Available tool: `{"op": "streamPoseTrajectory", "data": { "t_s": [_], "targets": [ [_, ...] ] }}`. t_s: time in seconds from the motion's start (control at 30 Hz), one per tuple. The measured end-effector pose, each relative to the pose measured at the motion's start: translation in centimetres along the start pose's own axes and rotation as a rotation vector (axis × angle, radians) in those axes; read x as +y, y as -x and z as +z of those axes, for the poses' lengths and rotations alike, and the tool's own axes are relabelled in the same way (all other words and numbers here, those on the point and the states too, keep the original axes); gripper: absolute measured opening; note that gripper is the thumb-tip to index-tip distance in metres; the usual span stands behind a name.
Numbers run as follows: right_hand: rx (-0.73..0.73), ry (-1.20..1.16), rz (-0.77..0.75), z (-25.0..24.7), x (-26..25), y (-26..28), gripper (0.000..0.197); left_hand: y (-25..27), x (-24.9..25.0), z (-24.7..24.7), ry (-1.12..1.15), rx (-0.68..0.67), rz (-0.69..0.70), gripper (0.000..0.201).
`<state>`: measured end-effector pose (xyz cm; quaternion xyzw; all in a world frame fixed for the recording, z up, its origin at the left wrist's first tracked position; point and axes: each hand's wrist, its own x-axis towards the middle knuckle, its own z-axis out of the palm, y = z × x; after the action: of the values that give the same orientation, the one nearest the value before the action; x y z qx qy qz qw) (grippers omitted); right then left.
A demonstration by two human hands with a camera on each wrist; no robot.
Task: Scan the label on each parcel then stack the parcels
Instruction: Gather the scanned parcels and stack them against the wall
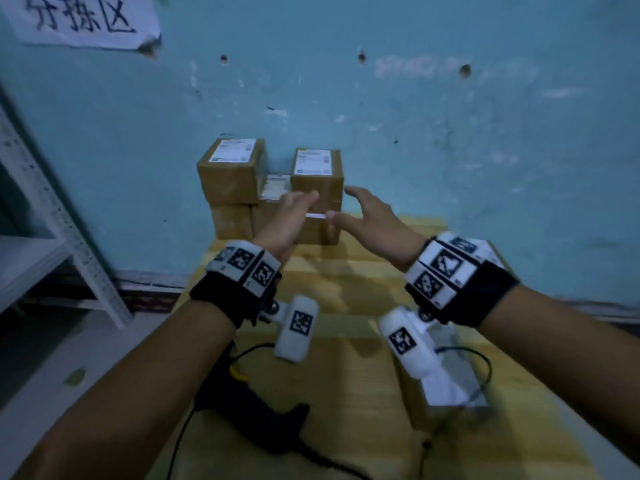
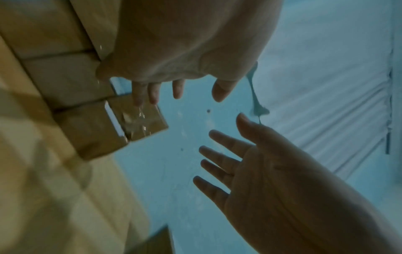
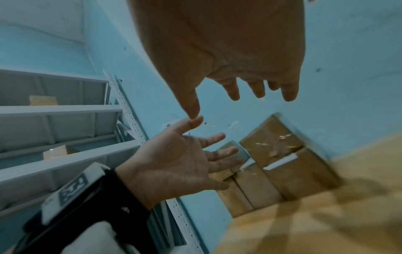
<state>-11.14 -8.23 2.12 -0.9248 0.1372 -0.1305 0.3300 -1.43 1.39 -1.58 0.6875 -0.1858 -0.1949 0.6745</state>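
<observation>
Several brown cardboard parcels stand stacked against the blue wall at the far end of the wooden table (image 1: 346, 306). Of the white-labelled upper parcels, one (image 1: 230, 171) is on the left and one (image 1: 317, 178) on the right. My left hand (image 1: 294, 216) and right hand (image 1: 367, 220) hover just in front of the right-hand parcel, palms facing each other, fingers straight, holding nothing. The left wrist view shows my left fingers (image 2: 178, 87) close to a taped parcel (image 2: 93, 130), opposite the right hand (image 2: 261, 163). I cannot tell whether they touch it. A black barcode scanner (image 1: 263, 420) lies near me.
Another labelled parcel (image 1: 457, 386) lies on the table's right side, partly hidden by my right wrist camera. Grey metal shelving (image 1: 52, 220) stands left of the table, with small boxes on its shelves (image 3: 65, 110). A paper sign (image 1: 79, 19) hangs on the wall.
</observation>
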Motion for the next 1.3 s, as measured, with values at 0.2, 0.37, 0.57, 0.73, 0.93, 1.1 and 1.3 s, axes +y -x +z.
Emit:
{"op": "streamPoseTrajectory", "data": {
  "t_s": [0.2, 0.37, 0.57, 0.73, 0.93, 1.1, 1.3],
  "targets": [
    [-0.080, -0.042, 0.250, -1.8, 7.5, 7.8, 0.065, 7.1, -1.7, 8.0, -0.124, -0.234, -0.184, 0.038],
    [-0.128, -0.034, 0.392, -1.3, 11.8, 12.0, 0.055, 10.8, -5.1, 12.0, -0.245, -0.373, -0.381, 0.037],
    [-0.239, -0.017, 0.463, 0.8, 13.9, 14.7, 0.070, 11.9, -7.5, 13.3, -0.252, -0.352, -0.426, 0.044],
    [-0.256, 0.012, 0.383, 1.4, 12.2, 13.8, 0.079, 11.7, -7.1, 12.5, -0.094, -0.266, -0.367, 0.038],
    [-0.255, 0.158, 0.152, 0.2, 6.3, 9.8, 0.113, 9.2, -2.4, 7.3, 0.107, -0.136, -0.194, 0.043],
    [-0.132, 0.234, -0.025, 0.4, 1.0, 4.7, 0.123, 6.8, 2.2, 2.2, 0.085, -0.038, -0.011, 0.048],
    [0.021, 0.135, -0.164, 0.2, -3.7, -4.2, 0.112, 1.3, 7.6, -3.3, -0.074, 0.075, 0.186, 0.045]
  ]
}}
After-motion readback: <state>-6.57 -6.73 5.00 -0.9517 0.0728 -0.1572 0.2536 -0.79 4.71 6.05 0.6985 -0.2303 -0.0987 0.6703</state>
